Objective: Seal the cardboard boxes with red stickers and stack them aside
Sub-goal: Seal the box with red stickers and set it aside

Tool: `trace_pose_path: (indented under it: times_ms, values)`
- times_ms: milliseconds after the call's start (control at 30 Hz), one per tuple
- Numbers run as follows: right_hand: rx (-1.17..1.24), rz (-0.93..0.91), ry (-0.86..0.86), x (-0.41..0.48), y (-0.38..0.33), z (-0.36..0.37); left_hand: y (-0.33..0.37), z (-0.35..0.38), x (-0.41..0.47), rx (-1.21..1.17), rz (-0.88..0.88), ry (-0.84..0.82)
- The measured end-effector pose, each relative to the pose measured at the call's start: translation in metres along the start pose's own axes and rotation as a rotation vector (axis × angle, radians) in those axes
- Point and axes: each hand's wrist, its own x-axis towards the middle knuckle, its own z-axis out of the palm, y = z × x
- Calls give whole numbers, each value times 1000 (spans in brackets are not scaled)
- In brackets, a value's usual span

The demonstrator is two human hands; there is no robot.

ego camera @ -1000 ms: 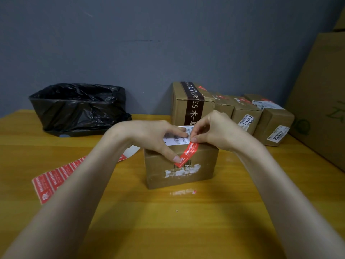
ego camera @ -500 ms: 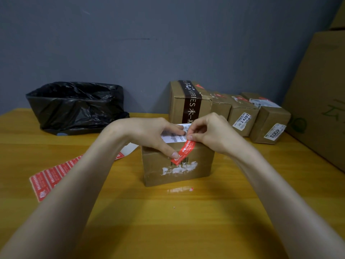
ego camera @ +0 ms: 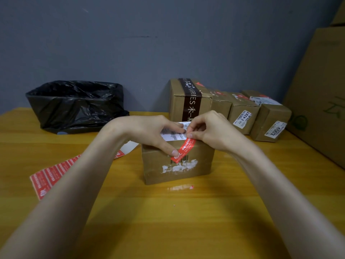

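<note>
both hands work at the box (ego camera: 177, 165) mid-table (ego camera: 186, 221). the left hand (ego camera: 149, 133) presses its thumb on the red sticker (ego camera: 183, 150) slanting down the box front; the right hand (ego camera: 211, 131) pinches the sticker's top end. sticker strip (ego camera: 48, 176) lies left.

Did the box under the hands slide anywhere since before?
No. The box sits just where it was, in front of the tall box. The right hand pinches the sticker on it.
</note>
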Motion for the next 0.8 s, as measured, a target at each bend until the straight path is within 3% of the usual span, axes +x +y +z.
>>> trace_pose_path:
  times_ms: [500, 800]
  values:
    - [-150, -5, -71, 3, -1, 2, -2, 1, 1, 6, 33, 6]
    - [-45, -55, 40, -3, 4, 2, -2, 0, 0, 17, 28, 6]
